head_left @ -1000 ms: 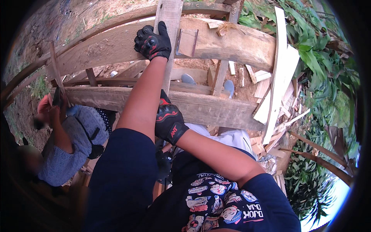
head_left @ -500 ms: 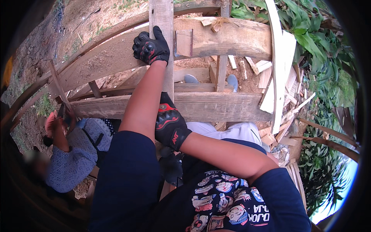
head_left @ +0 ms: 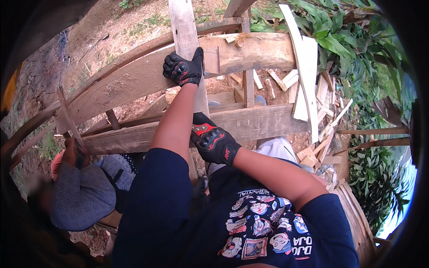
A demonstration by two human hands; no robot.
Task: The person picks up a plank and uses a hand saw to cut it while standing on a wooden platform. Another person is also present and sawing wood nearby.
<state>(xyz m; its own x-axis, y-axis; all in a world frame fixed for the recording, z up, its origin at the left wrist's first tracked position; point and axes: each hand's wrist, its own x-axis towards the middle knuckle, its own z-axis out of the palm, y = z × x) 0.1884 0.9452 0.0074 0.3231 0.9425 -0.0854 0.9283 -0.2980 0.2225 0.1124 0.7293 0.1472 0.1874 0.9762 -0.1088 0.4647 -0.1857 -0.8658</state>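
A long weathered wooden plank (head_left: 183, 27) runs away from me across a curved board (head_left: 257, 51) and a straight, darker board (head_left: 263, 123). My left hand (head_left: 182, 68), in a black glove with red trim, is closed over the plank where it crosses the curved board; its fingers curl at the left edge and its thumb lies along the right. Closer to my body, my right hand (head_left: 213, 140), in a matching glove, is closed round the plank's near part beside the straight board. Its fingertips are hidden.
At the left a person in a patterned grey top (head_left: 82, 196) bends near an upright strip of wood (head_left: 69, 114). Pale thin slats (head_left: 307, 80) lean across the boards' right ends. Offcuts (head_left: 286, 80) litter the ground; green leafy plants (head_left: 333, 38) grow at the right.
The plank now slants more, its far end toward the left. My hands have kept their grip on it. The whole view has shifted, and the person at the left has changed posture slightly.
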